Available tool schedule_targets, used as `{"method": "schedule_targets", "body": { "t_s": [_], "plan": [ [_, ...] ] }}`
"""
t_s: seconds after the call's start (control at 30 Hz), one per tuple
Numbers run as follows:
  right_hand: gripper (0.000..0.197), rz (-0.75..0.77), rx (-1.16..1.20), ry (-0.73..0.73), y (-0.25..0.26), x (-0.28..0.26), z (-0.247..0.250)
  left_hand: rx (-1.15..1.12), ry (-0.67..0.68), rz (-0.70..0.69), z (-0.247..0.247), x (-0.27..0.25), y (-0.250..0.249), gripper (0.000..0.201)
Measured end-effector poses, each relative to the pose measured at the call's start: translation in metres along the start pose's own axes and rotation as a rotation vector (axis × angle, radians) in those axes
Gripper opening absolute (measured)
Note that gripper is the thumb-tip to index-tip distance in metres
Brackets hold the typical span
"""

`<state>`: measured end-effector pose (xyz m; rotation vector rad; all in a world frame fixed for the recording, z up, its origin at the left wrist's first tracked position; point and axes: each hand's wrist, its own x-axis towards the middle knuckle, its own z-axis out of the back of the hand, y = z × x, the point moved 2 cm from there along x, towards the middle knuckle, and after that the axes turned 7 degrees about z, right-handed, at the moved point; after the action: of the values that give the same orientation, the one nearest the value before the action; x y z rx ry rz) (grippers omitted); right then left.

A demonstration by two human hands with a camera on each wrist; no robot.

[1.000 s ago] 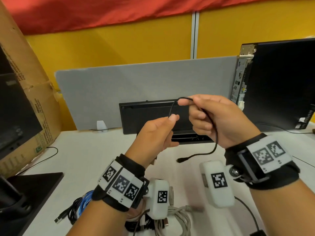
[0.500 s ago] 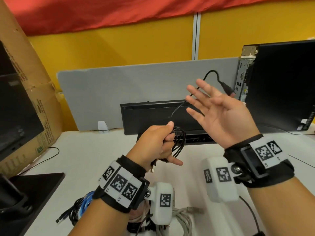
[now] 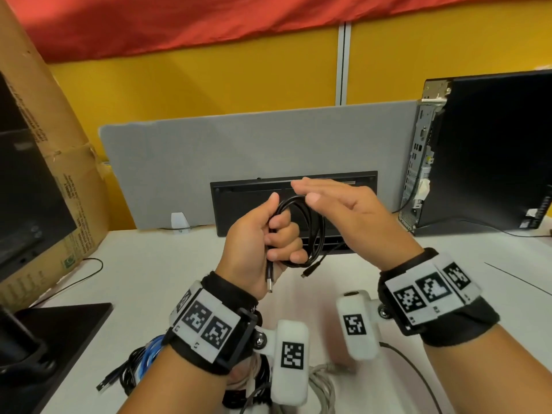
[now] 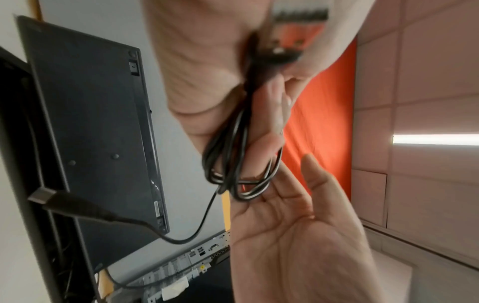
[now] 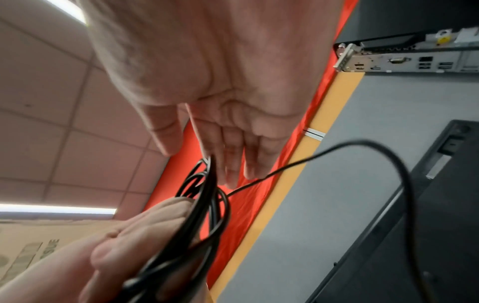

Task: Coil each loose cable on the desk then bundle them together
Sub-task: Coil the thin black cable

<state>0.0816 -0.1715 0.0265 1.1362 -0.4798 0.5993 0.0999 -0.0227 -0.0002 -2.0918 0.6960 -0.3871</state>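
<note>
Cardboard box point(image 3: 44, 162), nine o'clock: dark print along its side, blurred, not readable.
Same box, right wrist view point(image 5: 33, 254): large letters, perhaps "SIDE", uncertain.
Wristband tags point(image 3: 206, 324): square black-and-white codes, no words.

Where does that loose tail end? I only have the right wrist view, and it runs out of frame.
Observer: In the head view it ends in a small plug hanging free just below the coil.
Operator: And the other end?
Observer: A USB plug sticks out under the left hand, which grips the coil.
Operator: Any more cables to do?
Observer: Yes, a pile of cables lies on the desk beneath the wrists.
</note>
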Motion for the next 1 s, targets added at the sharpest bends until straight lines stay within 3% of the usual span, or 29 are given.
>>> {"method": "schedule_targets", "body": {
  "t_s": [0.23, 0.47, 0.63, 0.8, 0.9, 1.0],
  "plan": [
    [0.062, 0.103, -0.410, 0.016, -0.004, -0.003, -0.013, 0.129, -0.025, -0.014, 0.001, 0.001, 0.002, 0.048],
    [0.036, 0.154, -0.532, -0.130, -0.003, -0.004, -0.022, 0.338, -0.052, -0.030, -0.003, 0.001, 0.005, 0.048],
    [0.019, 0.145, -0.634, -0.142, 0.000, -0.003, -0.021, 0.378, -0.140, -0.108, -0.003, -0.002, 0.003, 0.046],
    [0.006, 0.155, -0.514, -0.102, 0.002, -0.002, -0.021, 0.372, -0.244, -0.194, 0.005, -0.001, -0.003, 0.035],
    [0.026, 0.081, -0.385, -0.081, -0.004, -0.001, -0.012, 0.348, -0.250, -0.207, 0.008, 0.000, -0.003, 0.033],
    [0.031, 0.000, -0.078, -0.012, -0.006, -0.002, -0.009, 0.386, -0.262, -0.268, 0.006, 0.001, -0.003, 0.037]
  ]
}}
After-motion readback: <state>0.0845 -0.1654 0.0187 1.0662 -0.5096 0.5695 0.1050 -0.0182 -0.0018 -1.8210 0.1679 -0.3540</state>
